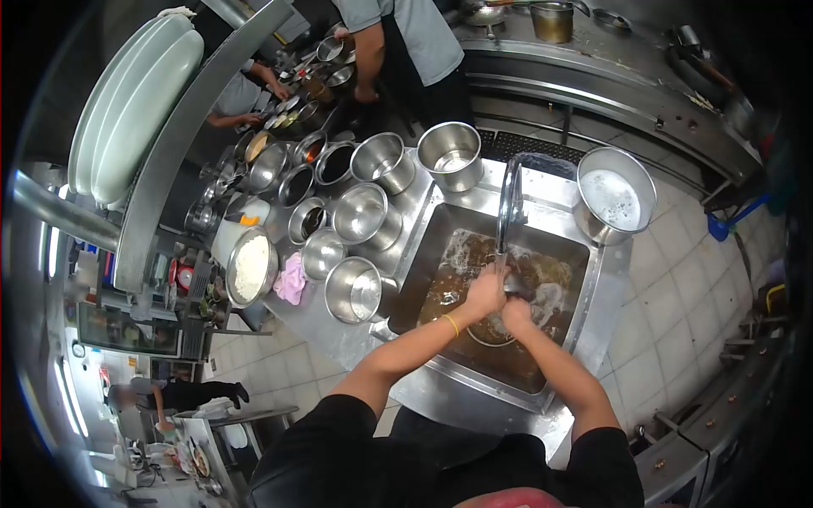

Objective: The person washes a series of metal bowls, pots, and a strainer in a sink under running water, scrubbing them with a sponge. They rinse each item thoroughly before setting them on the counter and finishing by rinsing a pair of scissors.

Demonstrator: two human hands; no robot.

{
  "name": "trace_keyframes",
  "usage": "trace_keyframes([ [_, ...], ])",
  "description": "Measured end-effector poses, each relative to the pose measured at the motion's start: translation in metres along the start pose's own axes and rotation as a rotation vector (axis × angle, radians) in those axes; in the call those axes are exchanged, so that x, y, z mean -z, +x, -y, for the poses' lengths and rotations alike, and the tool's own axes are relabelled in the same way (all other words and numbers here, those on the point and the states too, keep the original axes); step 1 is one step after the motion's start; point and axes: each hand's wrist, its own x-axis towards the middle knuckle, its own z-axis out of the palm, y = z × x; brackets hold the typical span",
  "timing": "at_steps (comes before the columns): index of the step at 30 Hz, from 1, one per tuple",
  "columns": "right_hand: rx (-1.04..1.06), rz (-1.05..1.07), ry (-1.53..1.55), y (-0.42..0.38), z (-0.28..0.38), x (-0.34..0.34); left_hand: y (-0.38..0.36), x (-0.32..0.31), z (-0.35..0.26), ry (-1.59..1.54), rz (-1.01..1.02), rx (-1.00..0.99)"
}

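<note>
My left hand point(485, 292) and my right hand point(517, 314) are close together over the sink point(405, 296), just below the faucet point(509, 203). Their fingers are closed around a small dark grey thing point(515, 286), mostly covered by the hands, so its kind does not show. Brownish, foamy water point(449, 279) fills the basin. Under my wrists, part of a round metal rim point(491, 343) shows in the water. A yellow band circles my left wrist.
A pot of foamy water point(611, 201) stands right of the sink. Steel pots point(453, 157), bowls point(360, 213), a pink cloth point(290, 279) and a bowl of white stuff point(251, 269) crowd the left counter. Co-workers point(415, 42) stand beyond. Oval plates point(140, 110) sit on a shelf.
</note>
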Motion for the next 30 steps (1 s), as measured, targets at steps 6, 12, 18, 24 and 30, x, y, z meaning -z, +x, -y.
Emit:
trace_keyframes([
  [6, 0.059, -0.105, 0.036, -0.101, -0.006, 0.059, 0.018, -0.008, -0.013, 0.310, -0.071, -0.215],
  [12, 0.089, -0.553, 0.345, -0.142, -0.055, 0.132, -0.015, 0.026, -0.003, -0.434, 0.191, 0.373],
  [18, 0.263, -0.937, 0.017, -0.105, -0.091, 0.264, -0.024, 0.023, -0.021, 0.354, -0.084, -0.282],
  [24, 0.136, -0.859, -0.135, 0.000, -0.122, 0.314, -0.044, 0.067, -0.014, 0.484, -0.159, -0.213],
  [30, 0.005, -0.456, -0.297, 0.060, -0.158, 0.286, -0.071, 0.156, 0.013, 0.318, -0.424, -0.232],
])
